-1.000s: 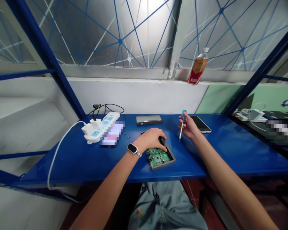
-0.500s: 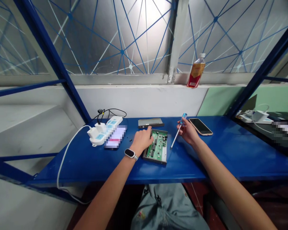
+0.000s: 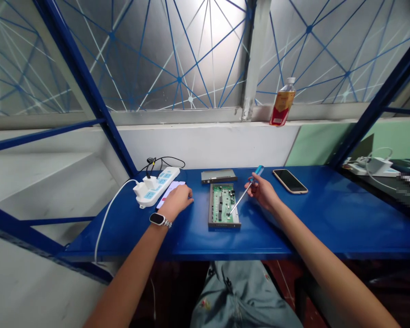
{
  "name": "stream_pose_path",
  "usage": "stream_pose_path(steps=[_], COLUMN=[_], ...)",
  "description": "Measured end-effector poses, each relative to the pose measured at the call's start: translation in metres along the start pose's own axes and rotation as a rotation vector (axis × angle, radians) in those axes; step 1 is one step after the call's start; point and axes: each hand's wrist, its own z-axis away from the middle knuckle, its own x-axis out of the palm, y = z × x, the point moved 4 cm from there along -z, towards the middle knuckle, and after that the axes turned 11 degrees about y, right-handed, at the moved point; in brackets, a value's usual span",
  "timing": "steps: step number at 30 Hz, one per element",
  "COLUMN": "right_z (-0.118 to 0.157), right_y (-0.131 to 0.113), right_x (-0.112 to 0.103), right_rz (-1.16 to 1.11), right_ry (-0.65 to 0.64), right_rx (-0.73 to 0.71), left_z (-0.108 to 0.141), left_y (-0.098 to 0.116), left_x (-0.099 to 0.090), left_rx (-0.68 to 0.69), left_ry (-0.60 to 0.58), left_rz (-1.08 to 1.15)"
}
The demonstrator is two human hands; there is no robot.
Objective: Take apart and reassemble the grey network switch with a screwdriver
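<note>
In the head view my right hand (image 3: 263, 190) is closed around a screwdriver (image 3: 258, 170) with a blue handle. Its long metal shaft slants down to the left, and the tip appears over the green circuit board (image 3: 224, 200). That board lies in an open metal case (image 3: 224, 225) in front of me. To the left of the case, my left hand (image 3: 178, 199) is low over the table with its fingers curled together; what they hold, if anything, is hidden. A lit phone (image 3: 164, 195) is partly covered by this hand.
Behind the case lies a flat grey metal cover (image 3: 218, 176). A white power strip (image 3: 157, 187) with plugs and cables is at the left of the blue table (image 3: 276, 241). Another phone (image 3: 289, 181) lies at the right, and a bottle (image 3: 282, 105) stands on the ledge.
My left hand has left the case and moved left, over the spot where small dark bits lay. The screwdriver has swung left, its tip now over the board. The view has shifted slightly.
</note>
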Motion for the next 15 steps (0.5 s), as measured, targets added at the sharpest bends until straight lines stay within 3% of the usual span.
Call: stream_pose_path(steps=[4, 9, 15], right_z=[0.003, 0.003, -0.001], right_y=[0.001, -0.001, -0.003], right_x=[0.001, 0.002, -0.004], right_rz=[-0.001, -0.027, -0.121], right_ry=[0.015, 0.018, 0.076], right_rx=[0.019, 0.006, 0.032], left_z=[-0.005, -0.01, -0.035], left_y=[0.005, 0.01, 0.029], left_x=[0.006, 0.008, 0.009], left_rx=[-0.007, 0.048, 0.014], left_ry=[-0.028, 0.078, 0.19], left_rz=[-0.015, 0.025, 0.495])
